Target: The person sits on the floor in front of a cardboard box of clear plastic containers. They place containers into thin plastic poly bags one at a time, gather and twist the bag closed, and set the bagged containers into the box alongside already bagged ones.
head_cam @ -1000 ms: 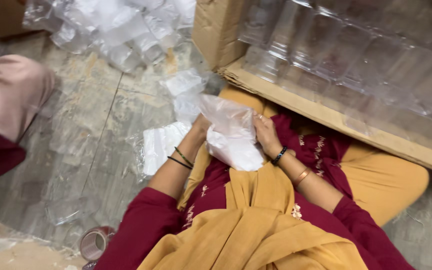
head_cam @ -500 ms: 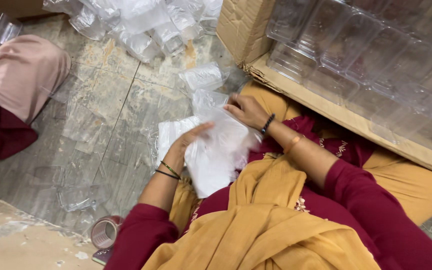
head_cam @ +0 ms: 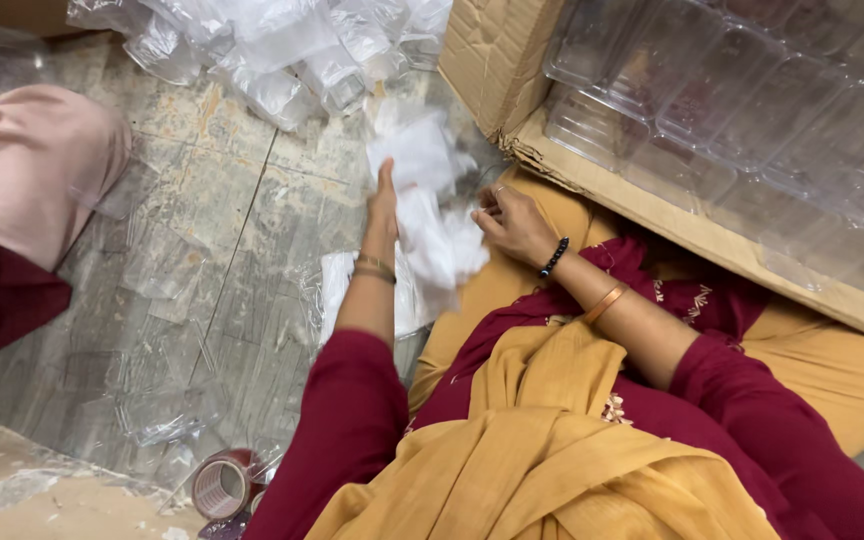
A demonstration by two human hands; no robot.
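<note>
Stone floor: thin white plastic bag (head_cam: pixel 422 190) pinched between left hand (head_cam: pixel 384 205) and right hand (head_cam: pixel 512 222), long axis pointing away.

I see white tissue paper (head_cam: pixel 430 215), a black bead bracelet (head_cam: pixel 553 258), maroon sleeves (head_cam: pixel 347 420), a mustard scarf (head_cam: pixel 542 450) and a brown cardboard box (head_cam: pixel 497 60).
</note>
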